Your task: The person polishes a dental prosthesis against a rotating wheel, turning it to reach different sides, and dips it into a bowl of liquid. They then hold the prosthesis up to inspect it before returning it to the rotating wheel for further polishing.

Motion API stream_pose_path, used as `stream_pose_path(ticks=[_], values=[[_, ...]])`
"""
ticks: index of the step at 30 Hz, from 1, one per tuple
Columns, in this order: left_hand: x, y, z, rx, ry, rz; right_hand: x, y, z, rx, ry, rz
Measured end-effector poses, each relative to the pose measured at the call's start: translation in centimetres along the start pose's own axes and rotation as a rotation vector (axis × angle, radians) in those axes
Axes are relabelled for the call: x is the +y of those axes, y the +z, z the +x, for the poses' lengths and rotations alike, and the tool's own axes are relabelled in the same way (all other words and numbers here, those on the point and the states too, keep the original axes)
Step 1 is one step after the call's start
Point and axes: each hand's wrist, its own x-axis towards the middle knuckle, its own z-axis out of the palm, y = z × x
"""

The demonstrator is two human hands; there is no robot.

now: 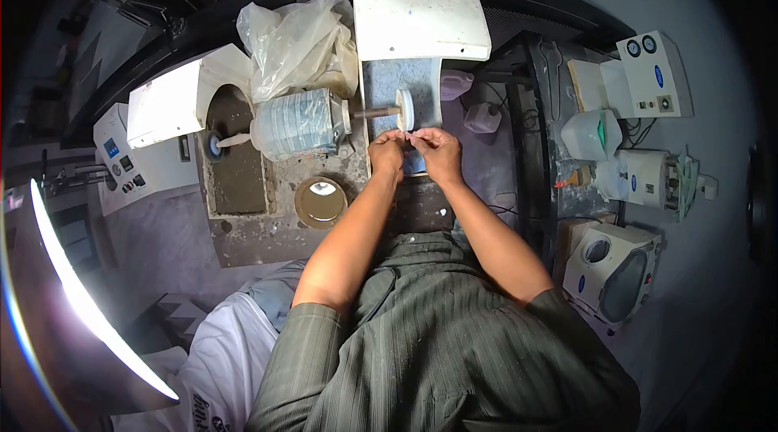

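Observation:
My left hand [387, 153] and my right hand [438, 152] meet at the lower edge of a white buffing wheel [406, 110]. Fingertips of both are pinched together around something small that I cannot make out. The wheel sits on a shaft [377, 113] from a motor housing covered by a clear ribbed plastic bottle [293, 124]. Whether the wheel is spinning cannot be seen. Behind it is a bluish-lined tray [389, 75] under a white hood [421, 23].
Left of the motor, a second wheel [214, 146] stands over a tray of grey-brown slurry [235, 185] with its own hood [166, 104]. A round bowl [301, 207] holds murky liquid. A plastic bag [296, 39] lies behind. Machines [608, 270] line the right side; white clothing [231, 339] shows lower left.

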Motion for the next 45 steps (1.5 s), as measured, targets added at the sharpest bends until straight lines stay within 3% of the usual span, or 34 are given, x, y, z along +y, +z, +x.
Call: stream_pose_path(ticks=[9,13,19,24,26,29,31,35,37,39,40,41,43,45], values=[[-0.4,0.2,0.1,-0.059,0.029,-0.077,1.2,-0.3,-0.2,0.044,-0.004,0.037],[-0.2,0.4,1.5,0.028,-0.003,-0.063,0.8,0.1,1.9,0.005,0.091,0.154],[1.2,0.2,2.1,0.047,-0.037,0.012,-1.0,0.4,4.1,-0.005,0.393,0.211],[0.9,0.3,1.5,-0.001,-0.026,0.014,-0.6,-0.3,4.1,-0.046,0.361,0.150],[0.1,0.1,0.8,-0.011,-0.022,0.004,-0.5,-0.8,3.1,-0.085,0.185,0.082],[-0.5,-0.1,0.2,-0.056,0.009,0.011,-0.4,-1.0,2.0,-0.055,0.116,0.140],[-0.7,0.2,0.7,-0.036,-0.027,-0.141,-0.4,-0.8,2.1,-0.055,0.163,0.149],[0.3,0.2,1.2,0.024,-0.032,-0.081,0.1,-0.1,3.8,-0.032,0.265,0.121],[1.3,-0.2,0.8,0.034,-0.015,-0.039,0.1,0.1,3.9,-0.113,0.359,0.151],[2.0,-1.2,-0.1,-0.015,0.135,0.158,0.2,-0.1,2.8,-0.136,0.396,0.217],[2.0,-2.1,-0.3,-0.065,0.332,0.265,0.2,-0.3,1.9,-0.157,0.436,0.280],[1.9,-3.4,-0.8,-0.055,0.332,0.268,0.2,-0.5,0.9,-0.166,0.440,0.284],[4.0,-6.0,-4.1,-0.045,0.565,0.673,0.1,-1.2,-1.2,-0.276,0.440,0.246],[7.0,-9.3,-7.4,0.045,0.427,0.893,0.3,-1.9,-2.6,-0.322,0.472,0.231]])
